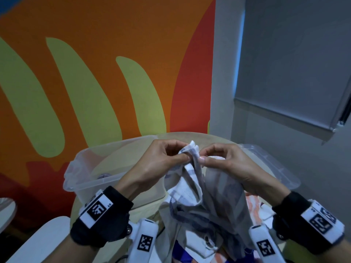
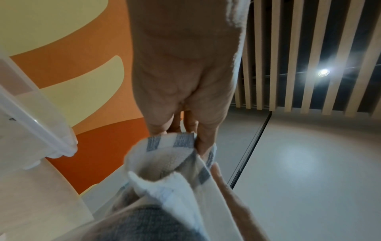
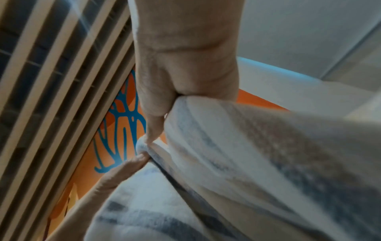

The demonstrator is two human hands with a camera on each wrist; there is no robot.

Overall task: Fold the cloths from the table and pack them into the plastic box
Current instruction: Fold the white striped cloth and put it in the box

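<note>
At 6 o'clock in the head view, a heap of cloths (image 1: 199, 243) is lying on the near edge of the round table (image 1: 144, 203), blue, orange and white fabric showing among them. Rising from it through the centre, a white cloth with grey stripes (image 1: 191, 188) is hanging bunched from both raised hands. The left hand (image 1: 157, 164), at about 10 o'clock from the cloth's middle, is pinching its top edge between thumb and curled fingers; the left wrist view shows the striped hem (image 2: 171, 143) caught under the fingers (image 2: 206, 140). The right hand (image 1: 226, 164), at about 2 o'clock, is pinching the same edge just beside the left, thumb tip pressing on the fabric, the other fingers curled. The two hands are nearly touching at the cloth's top corner (image 1: 191, 147). Beyond the left hand, at 9 o'clock, the clear plastic box (image 1: 83, 179) is standing open on the table, something pale lying inside it. Its lid (image 1: 281, 168) is lying at 3 o'clock behind the right hand. Farthest back, an orange and green mural wall (image 1: 95, 73) is filling 12 o'clock.
</note>
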